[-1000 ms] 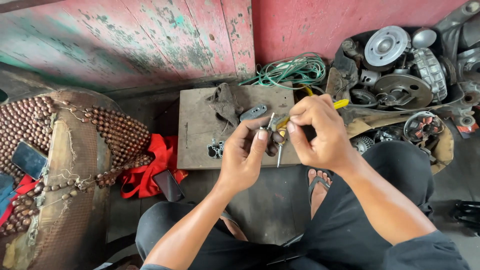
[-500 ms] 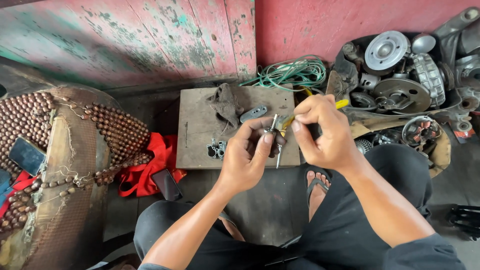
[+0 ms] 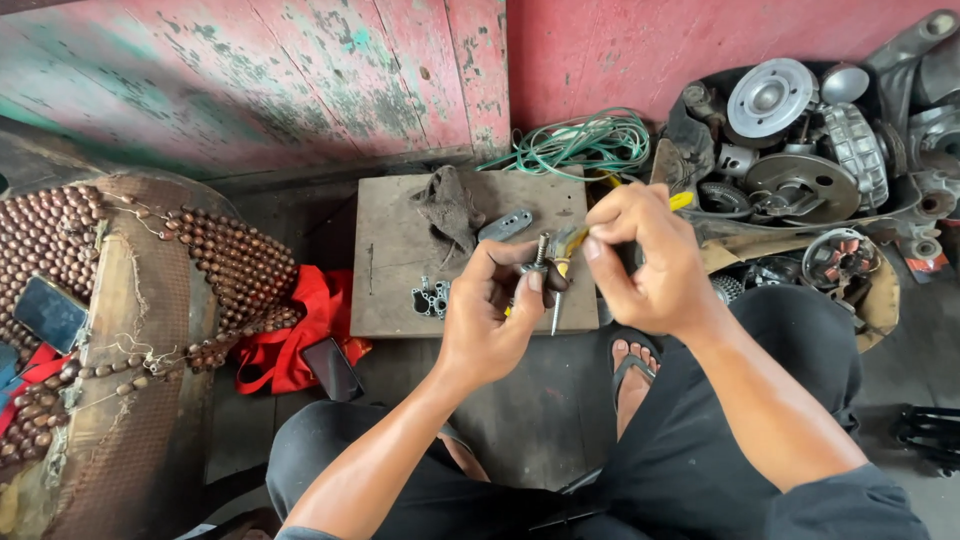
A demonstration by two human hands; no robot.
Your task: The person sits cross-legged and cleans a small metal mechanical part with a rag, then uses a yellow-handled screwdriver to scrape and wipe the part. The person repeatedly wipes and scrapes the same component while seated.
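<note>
Gripping small part (image 3: 535, 275), pliers (image 3: 575, 240), rag (image 3: 445, 205) nearby

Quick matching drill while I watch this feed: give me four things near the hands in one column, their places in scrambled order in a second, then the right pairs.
Things:
1. green wire coil
2. red cloth
3. grey rag
4. dark phone

Places:
A. on the beaded seat cover, far left
B. on the wooden board, upper middle
C. against the red wall, behind the board
D. on the floor, left of the board

Pairs: 1-C, 2-D, 3-B, 4-A
</note>
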